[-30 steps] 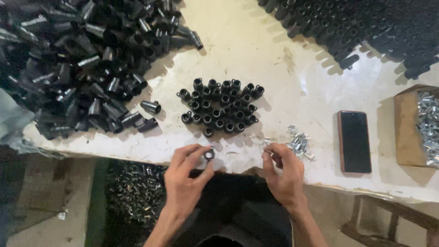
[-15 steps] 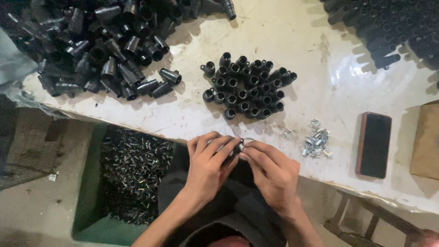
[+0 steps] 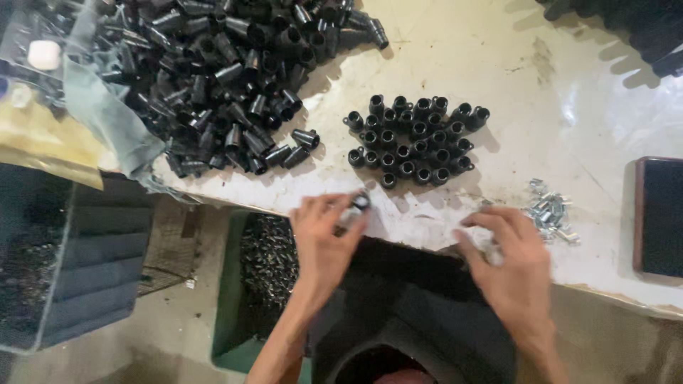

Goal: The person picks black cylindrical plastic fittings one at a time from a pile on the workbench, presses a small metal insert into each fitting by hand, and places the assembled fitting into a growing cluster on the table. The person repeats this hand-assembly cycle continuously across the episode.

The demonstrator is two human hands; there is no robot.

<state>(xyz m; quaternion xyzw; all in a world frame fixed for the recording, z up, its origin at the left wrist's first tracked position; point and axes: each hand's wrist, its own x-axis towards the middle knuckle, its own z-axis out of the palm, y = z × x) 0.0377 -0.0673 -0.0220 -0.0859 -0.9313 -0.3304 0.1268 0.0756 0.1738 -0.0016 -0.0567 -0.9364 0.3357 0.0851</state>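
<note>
Black socket piece sits in the left hand, pinched at the fingertips just above the desk edge. Head view: right hand blurred, fingers loosely spread near the small metal parts; whether it grasps anything, cannot tell. Upright group of sockets beyond. Risk: piece slips off the edge into the green bin, since the pinch is light.
</note>
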